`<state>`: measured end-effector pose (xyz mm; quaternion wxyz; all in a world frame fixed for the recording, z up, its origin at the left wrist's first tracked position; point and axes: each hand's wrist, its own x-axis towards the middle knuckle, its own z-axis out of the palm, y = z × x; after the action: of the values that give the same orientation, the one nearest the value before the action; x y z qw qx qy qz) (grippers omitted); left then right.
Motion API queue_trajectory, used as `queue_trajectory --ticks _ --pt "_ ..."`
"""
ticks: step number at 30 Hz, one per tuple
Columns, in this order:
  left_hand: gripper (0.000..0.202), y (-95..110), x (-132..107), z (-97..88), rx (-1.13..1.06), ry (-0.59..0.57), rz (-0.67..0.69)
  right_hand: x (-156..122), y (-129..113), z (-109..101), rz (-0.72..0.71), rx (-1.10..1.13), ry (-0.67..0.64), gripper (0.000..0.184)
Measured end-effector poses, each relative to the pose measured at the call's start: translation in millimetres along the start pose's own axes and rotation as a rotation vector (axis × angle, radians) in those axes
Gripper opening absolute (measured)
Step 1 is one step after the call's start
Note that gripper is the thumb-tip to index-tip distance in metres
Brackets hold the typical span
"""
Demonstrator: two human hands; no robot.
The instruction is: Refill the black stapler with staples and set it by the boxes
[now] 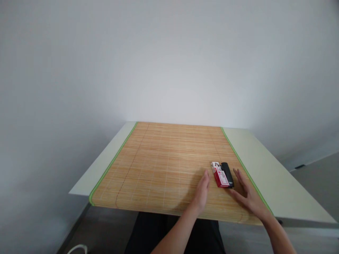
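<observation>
A black stapler (pixel 227 174) lies on the bamboo mat, toward its right side. Against its left side are a red-and-white box (pixel 221 179) and, just behind that, a smaller white patterned box or box end (pixel 215 165); I cannot tell whether these are one piece or two. My left hand (pixel 202 192) stands on edge to the left of the boxes, fingers stretched out and holding nothing. To the right of the stapler is my right hand (pixel 245 194), its thumb and fingers spread, the thumb close to the stapler's near end.
The bamboo mat (pixel 164 158) with green edging covers the middle of a white table (pixel 254 155). A plain wall (pixel 169 63) rises behind the table. My dark-clothed legs (pixel 150 233) are under the front edge, and a white cable (pixel 78 248) shows at the lower left.
</observation>
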<state>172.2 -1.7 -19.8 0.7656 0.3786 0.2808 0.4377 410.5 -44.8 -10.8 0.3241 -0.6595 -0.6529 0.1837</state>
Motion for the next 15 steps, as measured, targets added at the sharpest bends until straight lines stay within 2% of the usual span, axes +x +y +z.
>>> queue_trajectory --ticks 2,4,6,9,12,15 --pt "0.069 15 -19 -23.8 0.052 -0.009 0.015 0 -28 -9 -0.018 0.043 0.087 0.086" --pt "0.062 33 -37 -49.1 0.196 0.011 0.089 1 -67 -5 -0.052 0.084 0.184 0.074" --pt "0.056 52 -49 -74.2 0.480 0.096 0.179 3 -108 18 -0.108 0.136 0.231 0.061" --pt "0.052 77 -52 -110.1 1.048 0.219 0.308 12 -153 77 -0.233 0.165 0.027 0.057" --pt "0.051 93 -47 -140.1 1.472 0.250 0.358 23 -164 135 -0.266 0.018 -0.087 0.060" --pt "0.050 98 -45 -157.5 1.718 0.265 0.351 32 -156 168 -0.214 -0.198 -0.119 0.057"
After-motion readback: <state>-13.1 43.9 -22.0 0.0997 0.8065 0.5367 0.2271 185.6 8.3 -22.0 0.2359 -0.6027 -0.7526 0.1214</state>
